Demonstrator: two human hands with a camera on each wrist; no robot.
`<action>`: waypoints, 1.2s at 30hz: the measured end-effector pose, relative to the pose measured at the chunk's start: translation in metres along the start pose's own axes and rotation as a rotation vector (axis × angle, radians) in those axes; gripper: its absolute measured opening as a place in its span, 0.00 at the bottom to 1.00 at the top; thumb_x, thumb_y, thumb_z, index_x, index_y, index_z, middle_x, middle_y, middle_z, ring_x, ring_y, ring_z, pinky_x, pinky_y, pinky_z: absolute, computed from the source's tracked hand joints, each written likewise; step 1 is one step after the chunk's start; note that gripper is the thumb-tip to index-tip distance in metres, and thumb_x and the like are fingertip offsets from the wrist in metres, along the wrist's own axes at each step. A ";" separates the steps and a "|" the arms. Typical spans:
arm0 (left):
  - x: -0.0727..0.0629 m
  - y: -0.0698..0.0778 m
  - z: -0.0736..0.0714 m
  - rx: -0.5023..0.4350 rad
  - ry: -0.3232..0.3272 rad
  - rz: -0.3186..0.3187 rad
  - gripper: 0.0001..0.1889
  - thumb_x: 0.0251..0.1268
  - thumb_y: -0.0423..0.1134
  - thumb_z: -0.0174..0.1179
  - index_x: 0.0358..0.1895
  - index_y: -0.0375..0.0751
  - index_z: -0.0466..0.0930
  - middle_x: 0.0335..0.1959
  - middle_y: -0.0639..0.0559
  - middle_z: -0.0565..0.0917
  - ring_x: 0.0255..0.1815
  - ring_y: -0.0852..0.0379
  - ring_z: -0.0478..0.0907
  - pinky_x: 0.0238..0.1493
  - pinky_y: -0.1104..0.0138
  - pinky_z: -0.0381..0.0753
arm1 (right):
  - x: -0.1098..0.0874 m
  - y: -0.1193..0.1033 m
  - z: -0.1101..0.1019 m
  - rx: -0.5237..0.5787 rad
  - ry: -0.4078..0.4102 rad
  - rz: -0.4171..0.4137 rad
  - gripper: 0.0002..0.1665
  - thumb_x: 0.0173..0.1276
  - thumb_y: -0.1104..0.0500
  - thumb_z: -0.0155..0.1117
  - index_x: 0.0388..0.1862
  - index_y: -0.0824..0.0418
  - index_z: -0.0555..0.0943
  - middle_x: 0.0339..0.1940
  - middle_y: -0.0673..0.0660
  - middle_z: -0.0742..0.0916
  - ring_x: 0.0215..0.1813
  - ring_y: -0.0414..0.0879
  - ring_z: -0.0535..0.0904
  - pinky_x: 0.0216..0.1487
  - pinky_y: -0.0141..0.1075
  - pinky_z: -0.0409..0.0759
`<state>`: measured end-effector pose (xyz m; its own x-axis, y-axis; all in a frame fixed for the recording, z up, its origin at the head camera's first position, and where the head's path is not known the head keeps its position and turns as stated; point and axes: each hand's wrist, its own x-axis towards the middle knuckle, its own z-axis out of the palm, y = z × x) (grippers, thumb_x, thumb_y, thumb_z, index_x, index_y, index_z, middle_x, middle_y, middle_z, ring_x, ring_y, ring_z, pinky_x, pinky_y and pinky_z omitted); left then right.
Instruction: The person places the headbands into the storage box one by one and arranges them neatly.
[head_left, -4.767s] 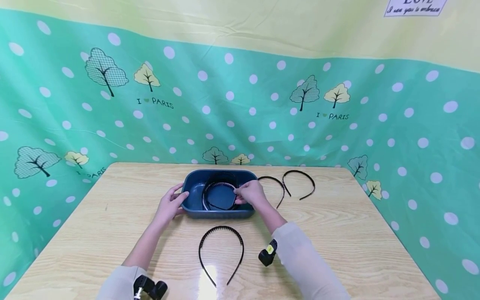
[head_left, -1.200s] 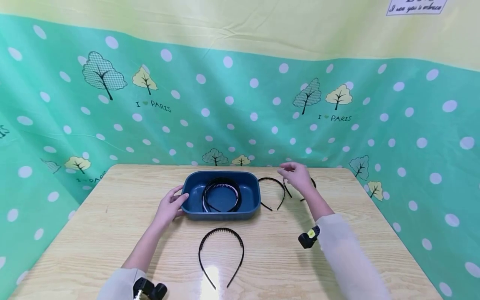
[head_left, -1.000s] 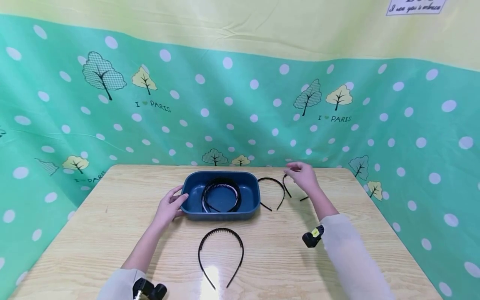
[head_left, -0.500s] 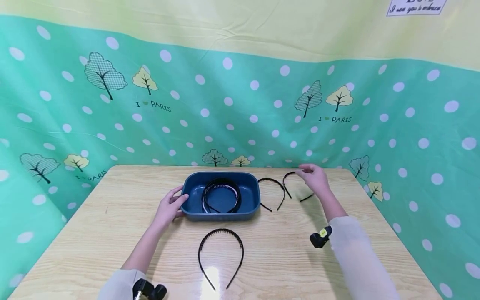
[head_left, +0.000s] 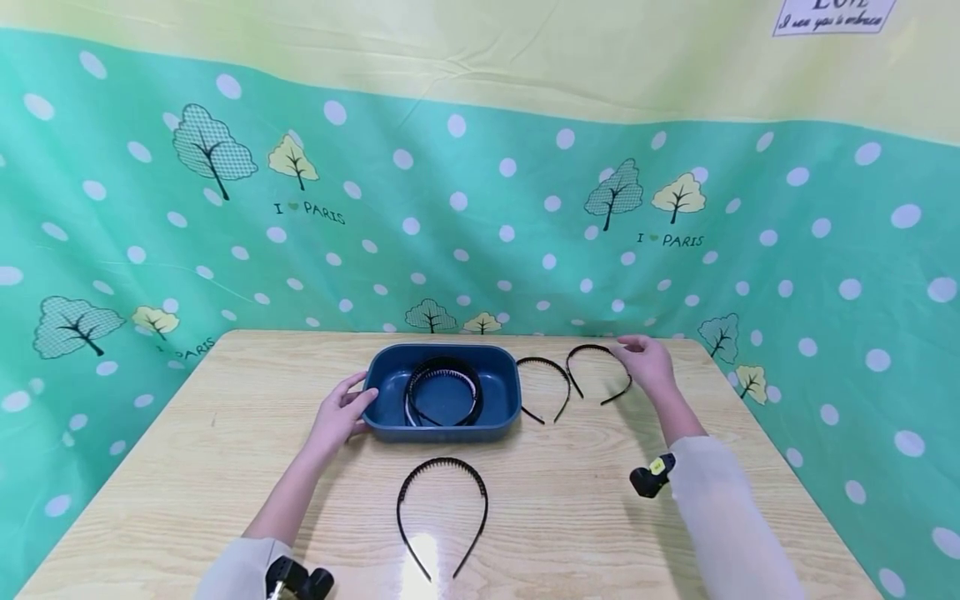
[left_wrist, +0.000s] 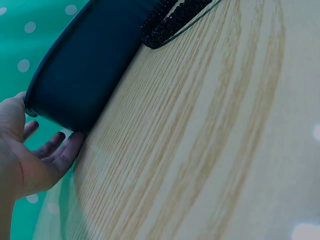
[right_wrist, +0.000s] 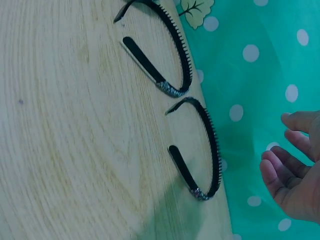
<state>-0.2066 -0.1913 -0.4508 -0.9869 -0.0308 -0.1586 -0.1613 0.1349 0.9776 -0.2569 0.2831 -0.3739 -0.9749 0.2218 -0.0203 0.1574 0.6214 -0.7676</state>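
Observation:
A dark blue plastic bin (head_left: 442,433) stands on the table with several black headbands (head_left: 474,383) nested inside, one with a whitish band. My left hand (head_left: 339,421) grips the bin's left end, thumb over the rim and fingers low against the outer wall, as the left wrist view confirms. Two black toothed headbands lie right of the bin: one (head_left: 553,362) against its side, another (head_left: 588,347) farther right. Over that farther headband's right side hovers my right hand (head_left: 648,367), fingers loosely bent, holding nothing. Another toothed headband (head_left: 442,461) lies in front of the bin.
The light wood table (head_left: 187,467) ends at a green dotted cloth (head_left: 465,250) hanging behind and at both sides. Each forearm carries a small black camera, one (head_left: 300,578) on the left and one (head_left: 651,478) on the right.
Earlier my right hand was inside the bin at the headbands; it then left and has drifted rightward over the far headband, uncovering it. The left hand and the bin have stayed put.

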 end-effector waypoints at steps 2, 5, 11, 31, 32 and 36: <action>0.000 0.000 0.000 0.005 0.003 0.000 0.33 0.69 0.50 0.52 0.73 0.47 0.53 0.64 0.30 0.66 0.48 0.50 0.81 0.41 0.68 0.85 | 0.001 0.003 -0.002 -0.014 0.013 -0.001 0.27 0.69 0.50 0.55 0.61 0.65 0.72 0.58 0.67 0.77 0.60 0.60 0.71 0.56 0.48 0.75; 0.000 0.000 0.001 0.011 0.008 -0.002 0.33 0.68 0.50 0.53 0.73 0.47 0.54 0.64 0.31 0.67 0.49 0.49 0.80 0.41 0.68 0.85 | 0.001 0.007 -0.004 -0.018 0.017 0.006 0.27 0.69 0.50 0.55 0.62 0.64 0.72 0.59 0.67 0.76 0.60 0.61 0.71 0.57 0.49 0.74; 0.001 -0.001 0.000 0.017 0.010 0.003 0.32 0.68 0.50 0.53 0.72 0.48 0.55 0.64 0.31 0.67 0.50 0.47 0.80 0.41 0.68 0.85 | -0.002 0.016 -0.007 0.007 0.013 0.027 0.27 0.70 0.51 0.53 0.63 0.65 0.71 0.59 0.68 0.75 0.58 0.60 0.71 0.52 0.48 0.75; 0.002 -0.002 -0.001 0.022 0.010 0.006 0.33 0.68 0.51 0.54 0.72 0.46 0.55 0.63 0.30 0.67 0.52 0.44 0.79 0.42 0.66 0.85 | -0.001 0.050 -0.002 0.021 0.083 0.126 0.29 0.70 0.50 0.54 0.62 0.67 0.71 0.58 0.68 0.75 0.58 0.61 0.70 0.54 0.49 0.74; 0.002 -0.002 -0.001 0.024 0.010 0.006 0.33 0.67 0.51 0.54 0.72 0.46 0.55 0.63 0.30 0.67 0.52 0.45 0.79 0.42 0.66 0.85 | -0.001 0.051 -0.002 0.024 0.085 0.129 0.28 0.70 0.50 0.54 0.62 0.67 0.71 0.58 0.68 0.75 0.58 0.60 0.70 0.54 0.49 0.74; 0.002 -0.003 -0.002 0.022 0.007 0.006 0.33 0.67 0.51 0.54 0.72 0.46 0.55 0.63 0.30 0.67 0.51 0.45 0.79 0.42 0.66 0.85 | -0.003 0.054 0.000 0.016 0.091 0.128 0.28 0.70 0.51 0.53 0.62 0.68 0.71 0.57 0.69 0.75 0.54 0.59 0.73 0.48 0.44 0.77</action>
<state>-0.2079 -0.1933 -0.4536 -0.9878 -0.0370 -0.1514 -0.1553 0.1570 0.9753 -0.2450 0.3163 -0.4155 -0.9285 0.3663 -0.0610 0.2762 0.5714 -0.7728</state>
